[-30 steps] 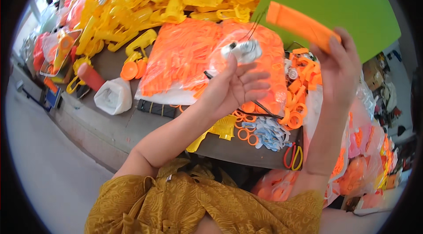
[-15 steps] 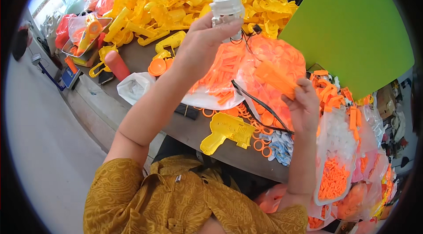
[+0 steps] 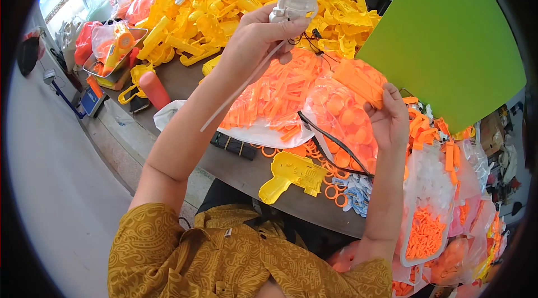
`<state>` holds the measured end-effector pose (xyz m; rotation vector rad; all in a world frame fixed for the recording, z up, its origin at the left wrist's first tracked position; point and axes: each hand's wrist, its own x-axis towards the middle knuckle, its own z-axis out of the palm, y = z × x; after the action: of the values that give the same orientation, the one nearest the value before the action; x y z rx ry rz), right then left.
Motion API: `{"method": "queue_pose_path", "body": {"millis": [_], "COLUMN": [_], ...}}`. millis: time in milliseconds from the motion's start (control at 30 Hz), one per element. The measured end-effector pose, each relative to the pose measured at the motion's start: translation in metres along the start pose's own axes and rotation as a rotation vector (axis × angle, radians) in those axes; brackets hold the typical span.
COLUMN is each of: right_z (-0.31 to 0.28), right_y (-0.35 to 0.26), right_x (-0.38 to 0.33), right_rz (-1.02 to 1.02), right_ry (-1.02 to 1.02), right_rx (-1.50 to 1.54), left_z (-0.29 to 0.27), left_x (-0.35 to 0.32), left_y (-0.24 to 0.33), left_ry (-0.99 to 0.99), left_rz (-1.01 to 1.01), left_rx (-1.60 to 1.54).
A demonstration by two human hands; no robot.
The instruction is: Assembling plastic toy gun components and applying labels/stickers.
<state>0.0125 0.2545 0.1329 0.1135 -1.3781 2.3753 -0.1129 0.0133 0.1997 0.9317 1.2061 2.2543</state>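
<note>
My left hand (image 3: 259, 39) is raised over the table, fingers wrapped round a white plastic unit (image 3: 297, 2) with a round, slotted top. A thin white tube (image 3: 238, 93) slants down from it in front of my forearm. Dark wires (image 3: 311, 40) hang below the unit toward an orange plastic box (image 3: 358, 82). That box is pinched at its lower right end by my right hand (image 3: 390, 117). Nearer to me, a yellow gun-shaped half shell (image 3: 291, 174) lies on the table, its hollow side up.
Yellow shells (image 3: 224, 6) heap up at the back. Bagged orange parts (image 3: 269, 93) cover the middle, with orange rings (image 3: 336, 196) and a dark strap (image 3: 336, 141) near them. A green board (image 3: 448, 40) stands at right. A tub of small orange pieces (image 3: 426, 233) is at lower right.
The white unit has shifted slightly right and tilted, and the thin white tube now shows. The orange box has moved a little up and right. Both hands keep their hold.
</note>
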Motion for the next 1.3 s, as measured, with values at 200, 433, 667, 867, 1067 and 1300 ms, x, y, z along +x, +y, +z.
{"method": "queue_pose_path", "body": {"millis": [200, 433, 667, 867, 1067, 1300], "right_z": [-0.002, 0.076, 0.077, 0.091, 0.1, 0.087], "right_y": [0.017, 0.003, 0.005, 0.004, 0.004, 0.011], "right_x": [0.031, 0.021, 0.058, 0.07, 0.062, 0.048], "right_rz": [-0.048, -0.102, -0.209, -0.337, -0.274, 0.01], "right_ry": [0.065, -0.031, -0.019, 0.043, 0.077, 0.064], "right_rx": [-0.732, -0.841, -0.973, -0.918, -0.679, -0.593], "left_z": [0.001, 0.011, 0.014, 0.009, 0.004, 0.007], "left_x": [0.014, 0.022, 0.026, 0.027, 0.021, 0.026], "left_y": [-0.02, -0.038, -0.037, -0.034, -0.038, -0.048], "left_ry": [0.031, 0.039, 0.064, 0.13, 0.033, 0.103], "left_rz": [-0.19, -0.198, -0.154, -0.157, -0.222, -0.076], "left_rx": [-0.053, 0.019, 0.03, -0.029, -0.17, -0.049]}}
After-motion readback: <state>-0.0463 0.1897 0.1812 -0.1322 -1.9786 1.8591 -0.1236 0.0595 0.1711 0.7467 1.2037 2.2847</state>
